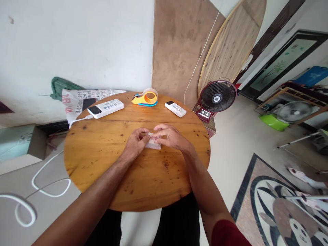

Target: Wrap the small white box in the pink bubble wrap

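A small whitish, partly see-through packet [153, 146] lies flat on the round wooden table [102, 143], between my two hands. My left hand [136, 141] grips its left edge, thumb on top and the other fingers curled. Over the packet's right side is my right hand [171, 136], its thumb and forefinger apart. The thumb tip is close to the packet; whether it touches cannot be made out. Part of the packet's upper edge is hidden by fingers.
Along the table's far side are a white power bank [109, 107] with a cable, an orange and blue tape dispenser [146, 98] and a smaller white device [175, 108]. A dark red fan [217, 98] stands beyond the right edge. A white cable [51, 194] loops at left.
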`<state>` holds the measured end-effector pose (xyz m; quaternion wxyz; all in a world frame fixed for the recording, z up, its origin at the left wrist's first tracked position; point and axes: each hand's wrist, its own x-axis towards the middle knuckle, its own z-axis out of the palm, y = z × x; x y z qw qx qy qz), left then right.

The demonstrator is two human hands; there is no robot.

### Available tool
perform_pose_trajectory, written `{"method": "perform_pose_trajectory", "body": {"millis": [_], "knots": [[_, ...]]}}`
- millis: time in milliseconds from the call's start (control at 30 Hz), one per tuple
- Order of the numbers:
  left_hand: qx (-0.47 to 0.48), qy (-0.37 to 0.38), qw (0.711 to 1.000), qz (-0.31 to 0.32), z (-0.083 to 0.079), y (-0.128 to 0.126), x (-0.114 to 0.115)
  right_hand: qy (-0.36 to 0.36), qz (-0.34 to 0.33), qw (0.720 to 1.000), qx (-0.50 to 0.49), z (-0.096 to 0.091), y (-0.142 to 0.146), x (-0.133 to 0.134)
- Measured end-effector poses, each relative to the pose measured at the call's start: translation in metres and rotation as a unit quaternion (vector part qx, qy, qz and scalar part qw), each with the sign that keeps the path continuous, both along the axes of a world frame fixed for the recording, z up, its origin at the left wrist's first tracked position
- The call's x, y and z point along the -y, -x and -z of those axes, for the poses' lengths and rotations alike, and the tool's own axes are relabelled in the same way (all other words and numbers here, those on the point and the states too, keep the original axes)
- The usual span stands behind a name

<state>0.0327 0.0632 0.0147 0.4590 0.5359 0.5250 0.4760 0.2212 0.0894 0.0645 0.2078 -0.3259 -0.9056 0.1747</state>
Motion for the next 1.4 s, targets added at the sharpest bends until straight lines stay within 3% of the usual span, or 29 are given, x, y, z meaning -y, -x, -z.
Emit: {"method": "perform_pose_trajectory", "body": {"millis": [100, 367, 567, 733, 900, 1400], "knots": [[0.000, -0.012, 1.000, -0.010, 0.002, 0.000, 0.000, -0.003, -0.005, 1.000, -0.013, 0.002, -0.001, -0.001], [-0.067, -0.134, 0.989, 0.016, 0.003, 0.000, -0.002, 0.024, -0.016, 0.998, -0.047, 0.008, -0.002, -0.006], [-0.070, -0.123, 0.990, 0.019, 0.006, 0.003, -0.004, 0.075, -0.016, 0.991, -0.106, 0.008, -0.003, -0.008], [-0.059, -0.118, 0.991, 0.016, 0.006, 0.002, -0.003, 0.070, 0.058, 0.984, -0.152, 0.004, -0.002, -0.007], [-0.044, -0.102, 0.994, 0.011, 0.003, 0.002, -0.001, 0.107, 0.103, 0.974, -0.168, 0.014, 0.003, -0.012], [-0.027, -0.082, 0.996, 0.008, -0.001, 0.004, 0.001, 0.211, 0.089, 0.958, -0.174, 0.027, 0.009, -0.015]]}}
